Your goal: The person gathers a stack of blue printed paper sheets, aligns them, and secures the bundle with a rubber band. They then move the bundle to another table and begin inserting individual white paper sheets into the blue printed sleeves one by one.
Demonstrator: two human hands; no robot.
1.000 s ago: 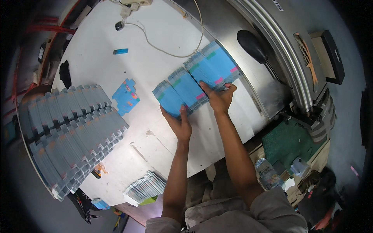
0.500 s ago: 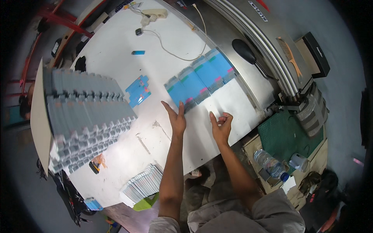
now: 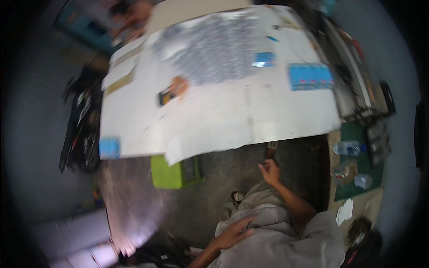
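- On your side of the desk (image 3: 286,109), just short of its near edge, your right hand (image 3: 271,173) hangs with nothing in it; its fingers are loosely bent, with gaps between them.
- Close to your body, your left hand (image 3: 231,234) lies over your grey clothing (image 3: 286,239), its fingers extended and a little spread, holding nothing; whether it touches the cloth you cannot tell.
- Along the near edge of the desk, the pale row of thin pieces (image 3: 208,139) sits ahead and to the left of your right fingers. Its long axis runs left to right, roughly along that edge, its left end nearer you; blur hides the single pieces.
- From your left fingers, that same row lies ahead and slightly left, farther off; your right hand is the nearer one.
- Toward the right side of the desk, the blue bundles (image 3: 310,76) lie ahead and to the right of your right hand, well apart from it, in a line running left to right.
- Below the pale row, the green stool (image 3: 167,173) stands left of both hands.
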